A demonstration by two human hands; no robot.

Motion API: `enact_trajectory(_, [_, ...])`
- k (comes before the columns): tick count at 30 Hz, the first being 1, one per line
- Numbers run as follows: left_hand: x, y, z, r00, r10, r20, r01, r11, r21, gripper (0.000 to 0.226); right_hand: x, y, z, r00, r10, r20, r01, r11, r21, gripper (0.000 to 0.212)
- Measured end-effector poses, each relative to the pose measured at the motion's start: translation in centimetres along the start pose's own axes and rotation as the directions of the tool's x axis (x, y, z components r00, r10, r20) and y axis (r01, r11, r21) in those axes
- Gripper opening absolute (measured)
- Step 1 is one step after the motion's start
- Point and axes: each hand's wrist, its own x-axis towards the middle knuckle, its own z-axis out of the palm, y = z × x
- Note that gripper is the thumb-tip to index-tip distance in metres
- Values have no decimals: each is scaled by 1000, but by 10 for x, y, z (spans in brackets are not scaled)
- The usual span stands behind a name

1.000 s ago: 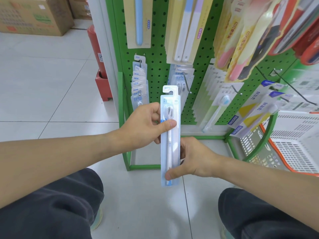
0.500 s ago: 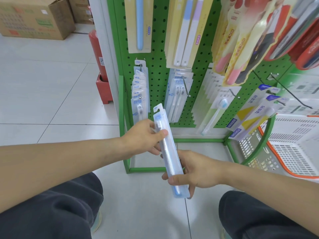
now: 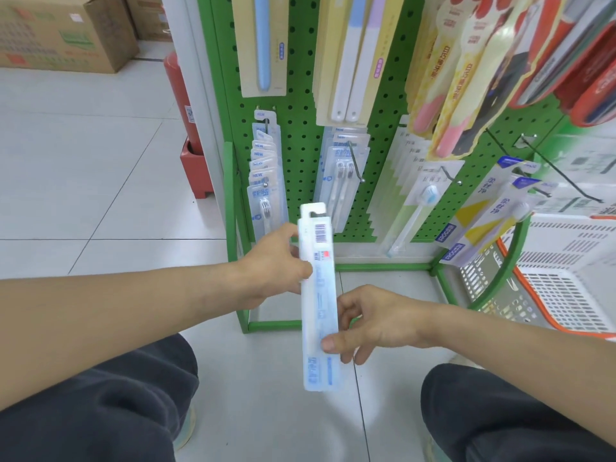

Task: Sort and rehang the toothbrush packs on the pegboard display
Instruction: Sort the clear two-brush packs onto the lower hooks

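Both hands (image 3: pixel 276 261) (L top, R low) pinching toothbrush pack (image 3: pixel 318 295)

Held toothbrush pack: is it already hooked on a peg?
No. The toothbrush pack is off the pegboard, held between the left hand and right hand, hang hole free.

Both bare forearms reach forward from the lower corners, above knees in dark trousers. The left hand (image 3: pixel 273 261) sits higher, thumb and fingers pinching the upper part of a pack (image 3: pixel 318 295) from its left edge. The right hand (image 3: pixel 373 320) sits lower, its grip closed on the pack's lower half, thumb across the front, fingers curled behind.
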Motion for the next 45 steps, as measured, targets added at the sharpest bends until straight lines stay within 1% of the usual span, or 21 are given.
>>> enact_trajectory(3, [-2, 2, -2, 1000, 8, 30, -7, 999, -53, 21, 2, 2, 0, 998, -29, -57, 30, 999, 14, 26])
enact_trajectory(5, [-3, 4, 0, 998, 11, 58, -8, 999, -54, 13, 4, 2, 1, 996, -62, -58, 64, 997, 42, 16])
enact_trajectory(6, [-4, 4, 1, 997, 20, 68, -17, 999, -46, 11, 5, 2, 1, 996, -70, -55, 73, 995, 65, 15])
enact_trajectory(9, [-3, 2, 3, 997, 57, 57, -57, 998, -4, 9, 6, 1, 2, 996, -63, -63, 69, 993, 100, 28])
enact_trajectory(10, [-2, 2, 2, 996, 71, 48, -72, 997, 20, 9, 6, -1, 2, 994, -61, -89, 71, 991, 112, 32])
enact_trajectory(12, [-1, -1, 1, 995, 90, 42, -94, 991, 92, 10, 7, -5, -3, 979, -78, -191, 108, 982, 154, 33])
enact_trajectory(15, [0, -3, 1, 994, 98, 52, -105, 981, 163, 13, 8, -8, -18, 909, -95, -406, 186, 964, 191, 33])
enact_trajectory(18, [-1, -3, 0, 991, 109, 83, -125, 967, 224, 14, 7, -8, -33, 814, -43, -579, 248, 928, 279, 43])
enact_trajectory(20, [-3, -3, 1, 986, 107, 129, -136, 958, 251, 14, 5, -7, -40, 775, -35, -632, 292, 906, 308, 42])
enact_trajectory(25, [-4, -4, 7, 977, 105, 187, -144, 968, 208, 10, 4, -8, -46, 736, -88, -671, 335, 909, 249, 26])
enact_trajectory(27, [-5, -6, 7, 969, 101, 226, -150, 966, 208, 18, 4, -10, -46, 711, -96, -696, 360, 900, 243, 23])
enact_trajectory(28, [-5, -8, 6, 964, 90, 252, -143, 969, 200, 24, 4, -12, -46, 710, -97, -697, 368, 895, 250, 22])
enact_trajectory(29, [-5, -9, 6, 962, 76, 263, -127, 975, 184, 28, 3, -14, -46, 725, -99, -682, 370, 891, 264, 22])
enact_trajectory(31, [-5, -9, 6, 967, 86, 239, -137, 969, 206, 32, -1, -17, -43, 789, -119, -603, 354, 890, 288, 23])
enact_trajectory(33, [-5, -6, 8, 974, 116, 193, -163, 954, 250, 40, -4, -20, -37, 845, -163, -509, 337, 902, 270, 25])
enact_trajectory(35, [-5, -5, 10, 975, 93, 204, -138, 966, 218, 47, -6, -21, -32, 872, -204, -445, 334, 913, 235, 31])
enact_trajectory(37, [-6, -5, 10, 969, 83, 231, -134, 968, 212, 44, -7, -22, -32, 886, -229, -402, 323, 929, 183, 35])
enact_trajectory(40, [-2, -10, 8, 968, 127, 215, -184, 944, 272, 37, -10, -19, -33, 933, -217, -288, 258, 960, 109, 42])
enact_trajectory(42, [-1, -12, 7, 966, 136, 218, -195, 940, 280, 36, -11, -17, -33, 939, -227, -260, 254, 964, 74, 37])
enact_trajectory(45, [-1, -12, 6, 960, 106, 260, -174, 952, 252, 37, -8, -16, -33, 900, -267, -346, 301, 953, 48, 25])
